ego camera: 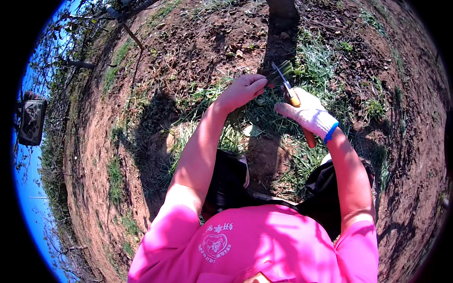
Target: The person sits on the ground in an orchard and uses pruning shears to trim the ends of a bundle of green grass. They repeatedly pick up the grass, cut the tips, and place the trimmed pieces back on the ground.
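Observation:
My bare left hand (245, 89) grips a bundle of green stems (285, 68), whose cut-looking ends point away from me to the upper right. My right hand (307, 110), in a white knit glove with a blue cuff, is closed around a cutting tool (293, 98) that looks like pruning shears. Its narrow metal blade lies across or just over the stems; I cannot tell whether it touches them. A red-brown handle end shows below the glove. Loose cut grass (267, 115) lies on the ground under both hands.
A tree trunk (283, 9) stands at the top, with a shadow below it. Branches (81, 64) reach in at the upper left, near a dark box-like object (32, 122). Bare soil with dry leaves (198, 53) surrounds me. My dark-trousered legs (226, 180) are spread around the grass.

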Action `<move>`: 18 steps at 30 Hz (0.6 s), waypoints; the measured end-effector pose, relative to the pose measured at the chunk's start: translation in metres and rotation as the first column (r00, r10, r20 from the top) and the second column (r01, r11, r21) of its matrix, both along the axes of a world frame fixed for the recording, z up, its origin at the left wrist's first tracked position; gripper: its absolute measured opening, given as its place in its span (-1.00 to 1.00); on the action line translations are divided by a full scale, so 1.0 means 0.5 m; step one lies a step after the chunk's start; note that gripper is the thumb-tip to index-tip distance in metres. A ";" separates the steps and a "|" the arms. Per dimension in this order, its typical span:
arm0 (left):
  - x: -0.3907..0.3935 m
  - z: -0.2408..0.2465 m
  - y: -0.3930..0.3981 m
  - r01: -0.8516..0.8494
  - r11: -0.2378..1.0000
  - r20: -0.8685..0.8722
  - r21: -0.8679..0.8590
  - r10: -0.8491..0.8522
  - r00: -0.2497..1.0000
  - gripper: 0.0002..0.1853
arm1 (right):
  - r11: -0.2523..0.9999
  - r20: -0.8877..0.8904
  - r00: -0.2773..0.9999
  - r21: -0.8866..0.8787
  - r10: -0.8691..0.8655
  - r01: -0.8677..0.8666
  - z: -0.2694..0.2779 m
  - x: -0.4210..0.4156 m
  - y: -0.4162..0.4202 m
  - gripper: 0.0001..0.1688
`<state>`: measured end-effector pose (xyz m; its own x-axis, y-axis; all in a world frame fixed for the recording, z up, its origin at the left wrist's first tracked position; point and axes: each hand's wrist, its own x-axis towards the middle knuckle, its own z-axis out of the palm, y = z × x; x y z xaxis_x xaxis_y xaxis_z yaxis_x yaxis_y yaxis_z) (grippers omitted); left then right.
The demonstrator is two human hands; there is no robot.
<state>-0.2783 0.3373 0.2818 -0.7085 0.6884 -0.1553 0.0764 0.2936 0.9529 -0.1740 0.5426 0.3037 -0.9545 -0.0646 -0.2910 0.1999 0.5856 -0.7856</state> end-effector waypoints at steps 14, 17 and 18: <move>-0.003 -0.002 -0.001 -0.033 0.999 -0.013 -0.025 0.033 0.999 -0.70 | 0.999 -0.167 0.985 0.022 -0.040 0.044 -0.044 0.005 -0.016 -0.56; -0.003 0.004 -0.006 -0.018 0.999 -0.025 -0.045 0.017 1.000 -0.69 | 0.998 -0.166 0.986 0.045 -0.028 0.036 -0.040 0.004 -0.017 -0.57; -0.003 0.006 -0.007 -0.010 0.999 -0.026 -0.053 0.009 1.000 -0.69 | 0.998 -0.163 0.986 0.048 -0.024 0.032 -0.038 0.004 -0.018 -0.57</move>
